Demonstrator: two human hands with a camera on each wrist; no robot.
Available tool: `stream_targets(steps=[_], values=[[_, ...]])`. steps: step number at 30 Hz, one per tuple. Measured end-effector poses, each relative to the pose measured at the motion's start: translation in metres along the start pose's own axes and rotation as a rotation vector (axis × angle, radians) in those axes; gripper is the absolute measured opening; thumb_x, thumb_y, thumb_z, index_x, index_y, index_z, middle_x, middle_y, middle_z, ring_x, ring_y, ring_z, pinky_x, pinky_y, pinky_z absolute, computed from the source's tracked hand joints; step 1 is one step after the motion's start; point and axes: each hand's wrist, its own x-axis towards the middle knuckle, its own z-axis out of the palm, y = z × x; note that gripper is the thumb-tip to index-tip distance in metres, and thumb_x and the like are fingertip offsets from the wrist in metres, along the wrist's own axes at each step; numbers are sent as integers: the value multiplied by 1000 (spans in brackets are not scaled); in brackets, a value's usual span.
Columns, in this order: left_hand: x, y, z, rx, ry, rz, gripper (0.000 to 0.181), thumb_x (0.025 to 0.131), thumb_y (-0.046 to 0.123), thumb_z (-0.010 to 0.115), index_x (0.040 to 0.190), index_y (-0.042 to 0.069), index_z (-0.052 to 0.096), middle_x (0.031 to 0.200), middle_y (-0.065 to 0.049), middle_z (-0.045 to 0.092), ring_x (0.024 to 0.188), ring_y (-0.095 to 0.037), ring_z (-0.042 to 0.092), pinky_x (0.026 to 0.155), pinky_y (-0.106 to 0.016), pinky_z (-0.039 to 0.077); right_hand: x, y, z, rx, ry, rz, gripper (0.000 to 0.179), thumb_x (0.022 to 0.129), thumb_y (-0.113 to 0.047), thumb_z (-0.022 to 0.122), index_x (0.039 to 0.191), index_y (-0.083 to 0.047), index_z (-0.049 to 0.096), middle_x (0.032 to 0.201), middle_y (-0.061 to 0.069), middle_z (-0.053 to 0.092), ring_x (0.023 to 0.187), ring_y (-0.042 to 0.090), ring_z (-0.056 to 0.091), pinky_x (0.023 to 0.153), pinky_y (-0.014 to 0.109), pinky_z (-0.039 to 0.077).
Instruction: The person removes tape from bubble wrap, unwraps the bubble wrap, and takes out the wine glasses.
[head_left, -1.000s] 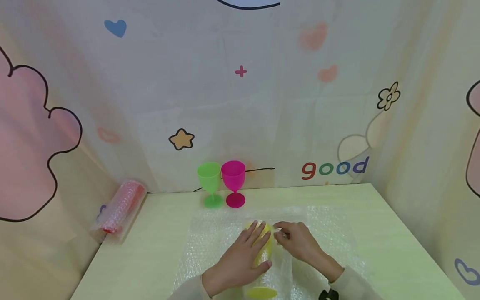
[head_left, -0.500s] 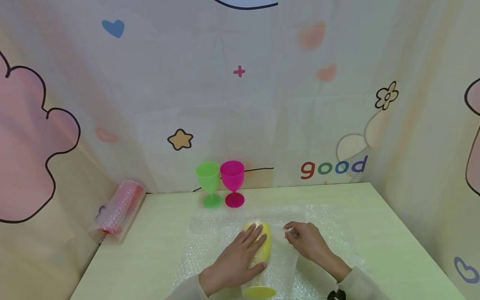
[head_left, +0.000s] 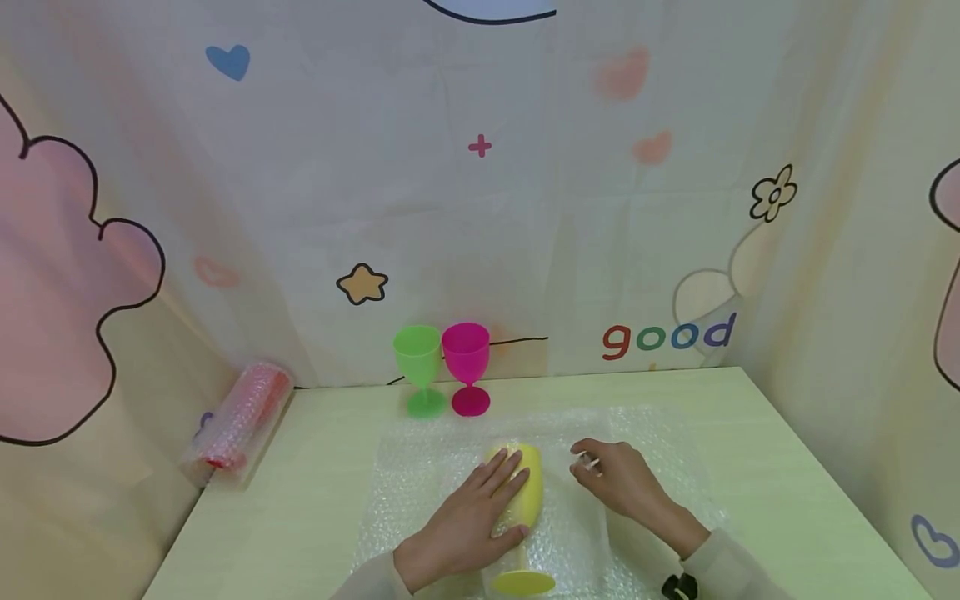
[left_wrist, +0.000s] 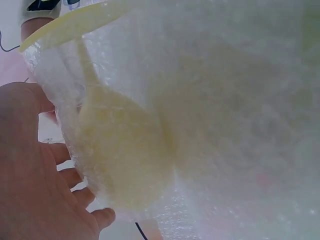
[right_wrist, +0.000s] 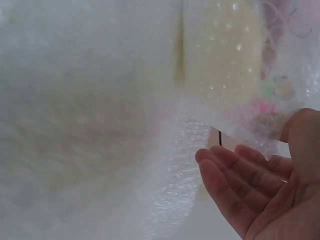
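A yellow goblet (head_left: 531, 492) lies on its side on a sheet of clear bubble wrap (head_left: 420, 458), its round foot toward me. My left hand (head_left: 468, 521) rests over the bowl with spread, fairly straight fingers; in the left wrist view the goblet (left_wrist: 120, 145) shows cloudy through the film. To the right of the bowl, my right hand (head_left: 626, 483) pinches an edge of the wrap between thumb and fingers. The right wrist view has the thumb of that hand (right_wrist: 255, 195) at the edge of the wrap (right_wrist: 225, 55).
A green goblet (head_left: 417, 358) and a magenta goblet (head_left: 467, 354) stand upright side by side at the back of the table (head_left: 765, 492). A bubble-wrapped roll-shaped bundle (head_left: 247, 417), reddish inside, lies at the left edge. A printed curtain (head_left: 420, 192) hangs behind the table.
My right hand has moved right from beside the goblet, drawing the edge of the bubble wrap with it. My left hand has slid slightly left and stays on the goblet.
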Motion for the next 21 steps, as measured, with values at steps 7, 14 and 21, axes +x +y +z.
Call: stream_targets(steps=[7,14,21], values=[[13,7,-5,-26,-44,-20,68,99,54,45,154,17,33,165,-3,19,155,-24,11,121,-52,24,18,-11,-3,-59,-81,-84,21,89,-21,71,106,-9,73,88,3,76,72,15,70,66,34,57],[24,12,-5,33,-97,-7,69,99,57,42,155,18,31,165,-2,21,155,-23,11,123,-51,19,24,-9,4,-21,-117,-128,14,94,-20,65,91,-10,75,71,-1,71,51,2,55,50,21,46],[24,10,-5,71,-110,-18,70,99,58,41,154,17,33,166,1,17,155,-21,10,124,-48,19,22,-10,3,-70,-67,-119,19,94,-20,65,83,-8,75,65,-5,67,51,0,53,51,21,45]])
